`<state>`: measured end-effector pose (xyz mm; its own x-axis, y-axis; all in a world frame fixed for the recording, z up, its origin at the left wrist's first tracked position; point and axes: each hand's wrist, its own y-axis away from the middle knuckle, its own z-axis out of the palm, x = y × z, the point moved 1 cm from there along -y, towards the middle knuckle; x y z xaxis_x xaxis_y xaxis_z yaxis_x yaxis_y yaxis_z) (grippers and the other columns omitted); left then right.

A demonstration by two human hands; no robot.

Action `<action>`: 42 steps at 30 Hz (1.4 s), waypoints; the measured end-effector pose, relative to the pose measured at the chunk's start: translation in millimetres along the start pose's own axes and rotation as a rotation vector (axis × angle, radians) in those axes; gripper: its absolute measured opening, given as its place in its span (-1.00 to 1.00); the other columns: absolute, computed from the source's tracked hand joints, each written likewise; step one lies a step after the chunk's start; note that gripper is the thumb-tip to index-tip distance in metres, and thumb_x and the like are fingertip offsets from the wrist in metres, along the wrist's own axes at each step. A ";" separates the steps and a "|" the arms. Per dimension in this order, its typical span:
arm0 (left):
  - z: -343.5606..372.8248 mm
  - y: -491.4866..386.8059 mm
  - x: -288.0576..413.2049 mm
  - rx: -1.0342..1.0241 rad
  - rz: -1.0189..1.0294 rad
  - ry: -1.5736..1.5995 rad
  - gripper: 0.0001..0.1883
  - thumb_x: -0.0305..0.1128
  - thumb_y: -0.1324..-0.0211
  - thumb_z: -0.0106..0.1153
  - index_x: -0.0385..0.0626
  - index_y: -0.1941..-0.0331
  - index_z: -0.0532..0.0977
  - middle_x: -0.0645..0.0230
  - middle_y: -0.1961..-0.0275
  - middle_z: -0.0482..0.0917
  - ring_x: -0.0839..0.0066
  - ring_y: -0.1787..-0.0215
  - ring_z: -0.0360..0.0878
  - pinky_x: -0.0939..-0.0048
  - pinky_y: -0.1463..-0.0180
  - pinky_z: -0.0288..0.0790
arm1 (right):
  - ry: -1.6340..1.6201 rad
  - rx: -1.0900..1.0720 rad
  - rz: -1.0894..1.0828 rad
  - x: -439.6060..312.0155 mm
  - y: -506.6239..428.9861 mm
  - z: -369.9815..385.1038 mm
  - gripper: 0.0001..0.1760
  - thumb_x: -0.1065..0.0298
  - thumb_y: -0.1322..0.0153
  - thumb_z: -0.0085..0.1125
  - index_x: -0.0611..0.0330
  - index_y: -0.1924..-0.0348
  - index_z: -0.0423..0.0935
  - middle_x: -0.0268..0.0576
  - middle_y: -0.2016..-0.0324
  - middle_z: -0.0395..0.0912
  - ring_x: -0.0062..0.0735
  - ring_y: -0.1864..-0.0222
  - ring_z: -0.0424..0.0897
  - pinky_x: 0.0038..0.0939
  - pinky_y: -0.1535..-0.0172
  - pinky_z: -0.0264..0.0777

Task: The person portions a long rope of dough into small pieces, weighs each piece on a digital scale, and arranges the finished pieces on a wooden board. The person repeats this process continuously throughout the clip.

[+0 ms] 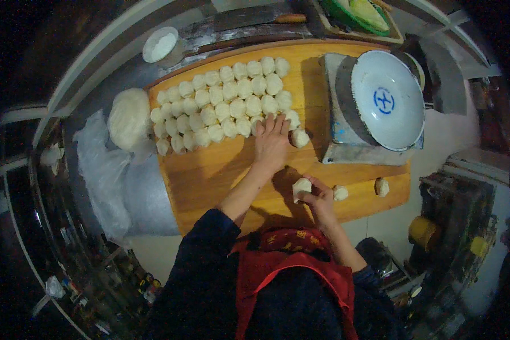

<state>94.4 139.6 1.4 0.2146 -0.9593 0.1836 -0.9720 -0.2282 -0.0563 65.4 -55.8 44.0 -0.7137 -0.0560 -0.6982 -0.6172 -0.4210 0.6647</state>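
Rows of pale dough balls (216, 92) stand close together on a wooden board (221, 170). My left hand (273, 142) reaches over the near right end of the rows, its fingers spread on or just above the dough; whether it grips a piece cannot be told. In my right hand (318, 197) a dough piece (301, 188) is pinched between thumb and fingers, over the board's near part. A single dough ball (299, 138) lies just right of my left hand. Two small dough pieces, one (340, 192) beside my right hand and one (381, 187) farther right, rest on the board.
A scale (365, 157) with a white enamel basin (389, 102) on top stands at the board's right. A large dough mass (129, 117) and a clear plastic sheet (104, 174) lie on the left. Behind the board are a white bowl (160, 44) and a tray (365, 36) holding a green item.
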 end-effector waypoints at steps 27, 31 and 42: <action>-3.9 183.4 -283.6 0.488 -0.711 0.710 -0.62 -0.35 0.00 0.37 -0.23 0.08 0.56 0.22 0.14 0.68 0.36 0.19 0.62 0.33 0.10 0.51 | 0.503 -0.102 -0.002 73.3 17.5 32.3 -0.65 0.41 -0.36 0.17 0.41 0.03 0.54 -0.07 0.19 0.62 -0.43 0.19 0.57 -0.43 0.16 0.49; -29.6 201.7 -236.8 0.374 -0.821 0.015 -0.31 -0.15 0.00 0.34 -0.22 -0.20 0.37 0.02 -0.19 0.46 0.04 -0.26 0.38 0.10 -0.27 0.29 | 0.628 0.120 -0.085 80.3 54.6 -34.7 -0.70 0.44 -0.35 0.15 0.40 0.09 0.56 -0.12 0.29 0.64 -0.46 0.32 0.58 -0.44 0.26 0.49; 24.0 147.7 84.6 -0.167 -0.012 0.727 -0.49 -0.50 0.03 0.24 -0.16 -0.10 0.45 0.04 -0.20 0.40 0.08 -0.24 0.35 0.11 -0.25 0.31 | 0.341 0.496 -0.153 41.9 64.5 -183.6 -0.81 0.44 -0.36 0.11 0.35 0.21 0.58 -0.21 0.37 0.61 -0.54 0.47 0.53 -0.52 0.45 0.45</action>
<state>-28.7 20.7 -14.9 0.1641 -0.5914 0.7895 -0.9840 -0.1544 0.0888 56.4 -251.5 8.8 -0.5094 -0.3487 -0.7867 -0.8430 0.0187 0.5376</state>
